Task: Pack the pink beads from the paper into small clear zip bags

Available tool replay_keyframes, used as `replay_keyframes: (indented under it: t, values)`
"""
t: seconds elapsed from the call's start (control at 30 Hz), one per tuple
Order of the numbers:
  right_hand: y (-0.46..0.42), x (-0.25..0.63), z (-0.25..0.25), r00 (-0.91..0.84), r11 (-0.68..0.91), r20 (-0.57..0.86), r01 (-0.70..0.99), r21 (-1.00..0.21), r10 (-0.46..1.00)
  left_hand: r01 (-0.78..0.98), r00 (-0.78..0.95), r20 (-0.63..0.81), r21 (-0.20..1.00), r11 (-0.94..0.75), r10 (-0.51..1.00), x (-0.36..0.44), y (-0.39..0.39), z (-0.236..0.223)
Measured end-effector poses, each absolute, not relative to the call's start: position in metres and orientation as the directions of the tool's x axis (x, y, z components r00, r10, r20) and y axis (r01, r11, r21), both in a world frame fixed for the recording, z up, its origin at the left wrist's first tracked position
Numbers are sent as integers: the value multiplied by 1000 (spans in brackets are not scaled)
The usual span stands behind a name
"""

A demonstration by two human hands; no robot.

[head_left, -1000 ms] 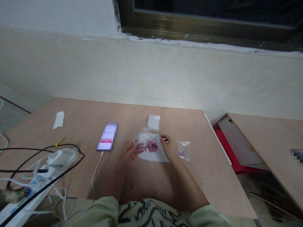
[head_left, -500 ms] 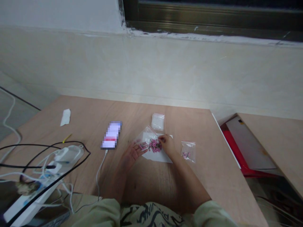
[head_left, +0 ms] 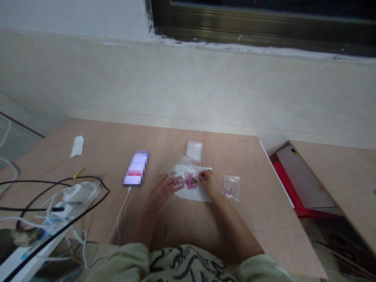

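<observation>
pink beads (head_left: 191, 181) between both hands (head_left: 163, 192) (head_left: 209, 184) (on white paper (head_left: 197, 196))

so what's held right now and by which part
The right hand appears to pinch the clear plastic bag of pink beads at its right side, while the left hand touches its left corner; the grip is too small to tell.

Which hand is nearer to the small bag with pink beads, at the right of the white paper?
Right. The right hand is just left of the small bag, not touching it; the left hand is much farther left, beyond the white paper.
</observation>
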State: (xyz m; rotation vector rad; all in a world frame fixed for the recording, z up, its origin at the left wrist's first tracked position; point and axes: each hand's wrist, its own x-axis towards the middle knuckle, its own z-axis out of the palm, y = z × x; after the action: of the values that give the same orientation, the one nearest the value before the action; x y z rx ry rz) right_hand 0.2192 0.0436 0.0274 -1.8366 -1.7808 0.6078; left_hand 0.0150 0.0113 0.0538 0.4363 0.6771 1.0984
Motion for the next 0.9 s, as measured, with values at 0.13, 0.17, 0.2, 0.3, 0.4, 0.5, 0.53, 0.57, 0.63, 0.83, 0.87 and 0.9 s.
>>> replay_keyframes:
  t: [0.13,0.17,0.2,0.3,0.4,0.5,0.53,0.57,0.63,0.83,0.87,0.9]
  values:
    - [45,222,40,147,-67,53,706,-705,988,-620,279,-297,671,407,913,17,12,52]
    - [46,223,45,147,-65,42,652,-755,988,-607,275,-312,677,416,909,18,12,52]
    - [45,223,51,133,-54,32,595,-802,991,-594,274,-327,682,426,905,18,11,52]
    - [42,220,72,47,-4,20,452,-892,999,-567,288,-340,693,446,895,19,8,50]
    - [36,214,89,-33,27,17,351,-936,999,-546,317,-335,700,460,887,19,5,48]
    - [30,209,95,-73,60,39,297,-953,997,-530,313,-344,710,464,885,18,4,47]
    - [29,208,95,-79,66,44,295,-953,996,-527,308,-346,714,462,886,18,3,47]
    - [29,207,94,-80,66,44,299,-952,996,-525,307,-346,716,461,887,18,3,48]
    - [29,207,92,-74,51,30,312,-949,997,-526,310,-342,716,460,887,18,4,48]
    - [33,206,100,-119,57,20,312,-948,993,-522,316,-331,722,454,889,21,9,52]
    - [34,206,103,-140,65,23,302,-951,990,-525,309,-332,722,451,891,22,10,53]
    - [33,206,106,-165,65,17,287,-956,986,-535,295,-332,720,443,896,23,11,54]
